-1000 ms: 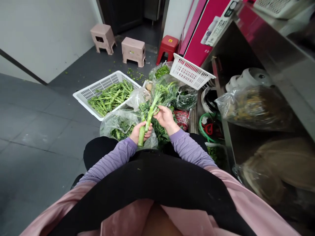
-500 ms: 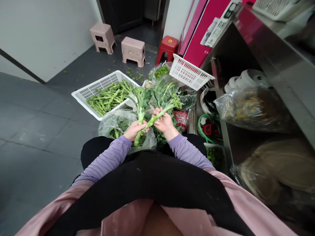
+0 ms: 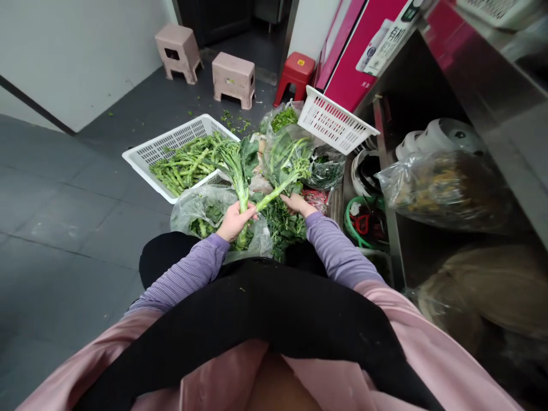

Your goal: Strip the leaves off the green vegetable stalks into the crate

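My left hand point(image 3: 236, 220) is closed round two thick green broccolini stalks. The leafy stalk point(image 3: 240, 181) stands nearly upright in it. The other stalk point(image 3: 274, 194) slants up to the right and ends in small florets. Just below that slanting stalk is my right hand point(image 3: 297, 204), its fingers drawn together; whatever they pinch, if anything, is hidden. Under my left hand lies an open clear plastic bag point(image 3: 182, 212) with leafy stalks inside. Loose dark green leaves point(image 3: 286, 225) are heaped between my knees, below my right hand.
A white basket point(image 3: 139, 153) of trimmed stalks stands ahead to the left. Another white basket point(image 3: 338, 127) tilts at the right, behind bagged greens point(image 3: 327, 171). Stools, including a red stool point(image 3: 296, 74), stand farther off. A metal shelf with a plastic bag point(image 3: 440, 191) borders my right side.
My right hand has moved right and slightly down, off the slanting stalk. My left hand now grips that stalk's lower part together with the leafy one.
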Motion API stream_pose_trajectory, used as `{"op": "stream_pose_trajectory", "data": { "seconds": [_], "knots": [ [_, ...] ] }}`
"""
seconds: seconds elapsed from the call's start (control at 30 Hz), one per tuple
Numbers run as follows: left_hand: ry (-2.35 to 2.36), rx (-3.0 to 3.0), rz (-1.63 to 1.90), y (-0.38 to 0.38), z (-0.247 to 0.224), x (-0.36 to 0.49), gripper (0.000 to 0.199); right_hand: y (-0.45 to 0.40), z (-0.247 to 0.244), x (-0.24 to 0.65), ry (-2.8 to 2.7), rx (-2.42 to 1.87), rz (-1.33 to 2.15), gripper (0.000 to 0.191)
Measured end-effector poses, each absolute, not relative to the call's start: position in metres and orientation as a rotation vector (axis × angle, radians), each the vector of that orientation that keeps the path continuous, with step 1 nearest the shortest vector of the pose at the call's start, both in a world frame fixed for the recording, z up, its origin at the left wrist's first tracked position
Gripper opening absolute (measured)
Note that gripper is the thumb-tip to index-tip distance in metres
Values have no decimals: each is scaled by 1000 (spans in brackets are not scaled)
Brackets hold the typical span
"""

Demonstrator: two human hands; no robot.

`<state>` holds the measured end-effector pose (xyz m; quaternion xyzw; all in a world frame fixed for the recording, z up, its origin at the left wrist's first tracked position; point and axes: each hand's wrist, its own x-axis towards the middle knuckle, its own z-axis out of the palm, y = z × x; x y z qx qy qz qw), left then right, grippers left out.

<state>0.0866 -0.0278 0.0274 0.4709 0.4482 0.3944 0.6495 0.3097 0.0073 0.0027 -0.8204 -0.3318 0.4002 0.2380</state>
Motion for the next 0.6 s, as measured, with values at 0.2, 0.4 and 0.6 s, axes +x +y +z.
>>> {"op": "stream_pose_trajectory", "data": {
  "seconds": [0.2,0.4,0.6],
  "knots": [
    [1155,1176,964,-25,15,84,25,-20,27,314,-949,-1686,1255,41],
    [1329,1317,1139,-32,12,87,19,-30,56,286,-846,-1286,1147,32],
    [1384,1200,1176,-41,13,82,28,-19,58,274,-713,-1239,1130,27]
  ]
}}
